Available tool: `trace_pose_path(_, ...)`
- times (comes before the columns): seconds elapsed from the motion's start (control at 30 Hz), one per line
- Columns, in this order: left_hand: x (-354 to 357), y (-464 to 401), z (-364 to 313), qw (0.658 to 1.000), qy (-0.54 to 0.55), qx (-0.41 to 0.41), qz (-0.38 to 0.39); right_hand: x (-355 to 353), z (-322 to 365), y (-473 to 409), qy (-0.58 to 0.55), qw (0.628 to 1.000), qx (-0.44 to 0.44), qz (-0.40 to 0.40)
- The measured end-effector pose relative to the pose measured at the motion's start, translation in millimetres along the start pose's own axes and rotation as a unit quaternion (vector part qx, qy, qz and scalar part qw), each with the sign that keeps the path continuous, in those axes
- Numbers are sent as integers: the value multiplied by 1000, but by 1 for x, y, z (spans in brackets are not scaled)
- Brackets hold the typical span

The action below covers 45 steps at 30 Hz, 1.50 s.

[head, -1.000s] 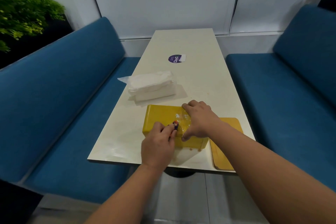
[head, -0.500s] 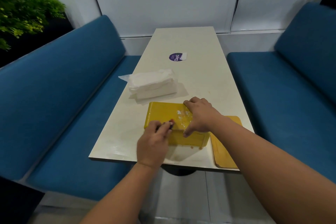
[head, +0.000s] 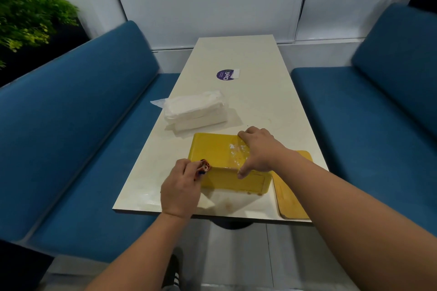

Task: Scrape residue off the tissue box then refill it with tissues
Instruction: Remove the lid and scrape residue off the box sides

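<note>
A yellow tissue box (head: 214,151) lies on the cream table (head: 260,106) near its front edge, with white residue (head: 237,150) smeared on its top right part. My right hand (head: 260,151) presses down on the box's right side, fingers over the far edge and thumb on the near face. My left hand (head: 182,186) grips a small red and blue scraper (head: 203,168) whose tip touches the box's near left edge. A clear-wrapped pack of white tissues (head: 196,111) lies just beyond the box.
A flat yellow lid (head: 292,194) lies at the table's front right corner, beside the box. A purple round sticker (head: 225,74) sits mid-table. Blue benches (head: 71,137) flank both sides, with plants behind them. My shoe (head: 173,271) shows on the floor below.
My left hand has drawn the scraper leftward and toward me, from the residue patch to the box's near left edge. My right hand stays on the box.
</note>
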<state>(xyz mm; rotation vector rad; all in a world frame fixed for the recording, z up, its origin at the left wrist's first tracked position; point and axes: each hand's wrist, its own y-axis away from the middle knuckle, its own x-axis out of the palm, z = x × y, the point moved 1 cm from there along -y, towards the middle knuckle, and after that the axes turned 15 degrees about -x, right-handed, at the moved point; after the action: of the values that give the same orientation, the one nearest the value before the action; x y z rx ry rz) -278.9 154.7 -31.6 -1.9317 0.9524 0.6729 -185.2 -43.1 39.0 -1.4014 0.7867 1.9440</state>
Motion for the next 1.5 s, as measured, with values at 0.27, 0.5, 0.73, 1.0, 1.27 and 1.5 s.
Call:
trace_pose_path(0.27,1,-3,-12,996,16,92,13,2,0,-1,9,1000,-4,1)
trace_pose_path(0.5,-3,-4,-30,996,17,77,38,6,2,-1,30,999,-9,-14)
trace_pose_path(0.73,-12,-39,-9,991,-56,-95,74,15,6,10,52,994,-23,-96)
trace_pose_path(1.0,-16,-40,-7,989,-65,-97,95,18,-13,29,-47,992,4,-118)
trace_pose_path(1.27,-22,-97,-44,984,-26,67,162,29,-25,34,-88,984,1,-157)
trace_pose_path(1.5,-1,-133,-64,928,-123,184,300,30,-30,36,-102,982,22,-159)
